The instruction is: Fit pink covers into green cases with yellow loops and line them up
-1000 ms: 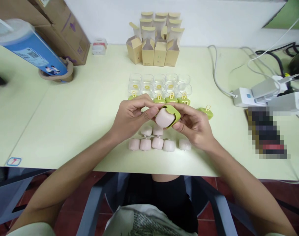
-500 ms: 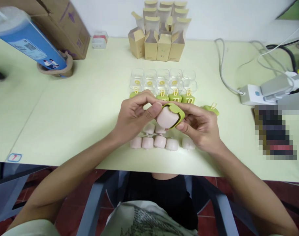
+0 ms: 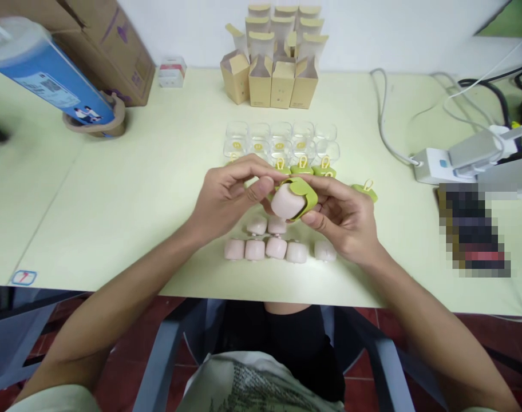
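My left hand [image 3: 233, 194] is closed on a pale pink rounded piece [image 3: 288, 201], with fingers behind it and the thumb lifted near its upper left. Around the other side of this piece sits a green cover [image 3: 308, 195], gripped between the thumb and fingers of my right hand [image 3: 344, 214]. The pink piece is partly inside the cover and its left part sticks out. Beneath my hands stand several similar pink pieces [image 3: 255, 250] in rows on the table. Just beyond my fingers are green covers with yellow loops [image 3: 303, 169]; my hands hide some of them.
Several clear plastic cups [image 3: 281, 137] stand in rows farther back, before open cardboard boxes [image 3: 261, 83]. One green cover [image 3: 366, 190] lies apart at right. A blue cylinder [image 3: 59, 80] leans at left; a power strip [image 3: 437, 165] with cables lies right.
The left thumb has shifted left, off the green cover's edge, and the cover has turned slightly. The whole view has moved a little; both hands keep hold.
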`<state>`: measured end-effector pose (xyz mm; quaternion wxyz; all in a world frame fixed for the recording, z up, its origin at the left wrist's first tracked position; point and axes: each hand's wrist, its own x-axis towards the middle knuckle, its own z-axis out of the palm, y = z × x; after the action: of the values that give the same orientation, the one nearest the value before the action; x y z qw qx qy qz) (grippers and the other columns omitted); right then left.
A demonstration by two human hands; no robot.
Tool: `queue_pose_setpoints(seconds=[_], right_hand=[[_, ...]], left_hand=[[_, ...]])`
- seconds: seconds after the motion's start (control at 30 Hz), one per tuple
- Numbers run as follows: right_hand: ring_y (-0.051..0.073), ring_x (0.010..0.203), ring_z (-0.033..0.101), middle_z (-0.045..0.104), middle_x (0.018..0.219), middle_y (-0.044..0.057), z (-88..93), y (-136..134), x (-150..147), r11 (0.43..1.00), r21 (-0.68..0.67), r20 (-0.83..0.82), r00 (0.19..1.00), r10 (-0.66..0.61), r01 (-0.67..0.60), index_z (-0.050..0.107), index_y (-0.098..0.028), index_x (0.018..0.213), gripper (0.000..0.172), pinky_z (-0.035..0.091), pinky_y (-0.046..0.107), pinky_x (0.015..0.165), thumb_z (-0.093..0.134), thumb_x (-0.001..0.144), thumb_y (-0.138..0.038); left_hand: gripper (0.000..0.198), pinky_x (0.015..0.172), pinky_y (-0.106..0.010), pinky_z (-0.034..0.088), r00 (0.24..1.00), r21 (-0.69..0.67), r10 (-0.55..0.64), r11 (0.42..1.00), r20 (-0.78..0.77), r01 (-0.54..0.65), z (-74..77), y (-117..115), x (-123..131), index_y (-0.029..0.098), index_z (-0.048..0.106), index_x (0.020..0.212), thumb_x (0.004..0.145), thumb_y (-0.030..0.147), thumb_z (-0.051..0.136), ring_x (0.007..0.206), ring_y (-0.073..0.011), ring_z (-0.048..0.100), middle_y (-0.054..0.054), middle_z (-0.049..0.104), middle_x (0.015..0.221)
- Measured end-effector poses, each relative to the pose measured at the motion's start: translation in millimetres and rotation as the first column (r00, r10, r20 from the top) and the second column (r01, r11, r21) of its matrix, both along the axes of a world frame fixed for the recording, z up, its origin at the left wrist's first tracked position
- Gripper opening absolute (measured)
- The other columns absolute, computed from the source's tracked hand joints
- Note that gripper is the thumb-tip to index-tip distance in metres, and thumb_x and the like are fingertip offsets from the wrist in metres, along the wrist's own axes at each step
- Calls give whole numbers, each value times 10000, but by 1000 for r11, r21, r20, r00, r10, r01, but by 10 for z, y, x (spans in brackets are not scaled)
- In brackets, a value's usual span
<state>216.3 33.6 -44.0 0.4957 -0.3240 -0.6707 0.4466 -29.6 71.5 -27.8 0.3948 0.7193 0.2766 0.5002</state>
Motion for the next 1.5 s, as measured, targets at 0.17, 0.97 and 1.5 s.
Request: queue_pose_setpoints(seconds=[0.17,0.97,1.5], right_hand=[[240,960,776,793,1321,101,159,216,108,937,280,215,938,-273,209,789,-279,1364,482,702,443,879,890,931,-464],[285,869,661,715,1120,179,394,924,-671,940,270,894,417,-164,-207,819,-126,1072,153,499,417,805,760,942,-182],[271,897,682,775,1040,135,371,1020,-637,960,233,871,473,-134,-157,742,-161,967,186,426,373,741,604,982,-38]], left_hand=[[299,510,-189,513,944,164,328,930,31,-329,-119,502,-511,201,795,990,1013,496,839,715,-69,624,-21,752,962],[372,729,-265,611,898,175,348,934,-269,-310,-592,445,-860,284,907,1100,991,621,792,898,-159,679,-81,728,1052],[333,731,-265,622,878,194,363,929,-312,-315,-515,404,-833,248,891,1122,1044,533,738,934,-166,691,-79,717,1031]])
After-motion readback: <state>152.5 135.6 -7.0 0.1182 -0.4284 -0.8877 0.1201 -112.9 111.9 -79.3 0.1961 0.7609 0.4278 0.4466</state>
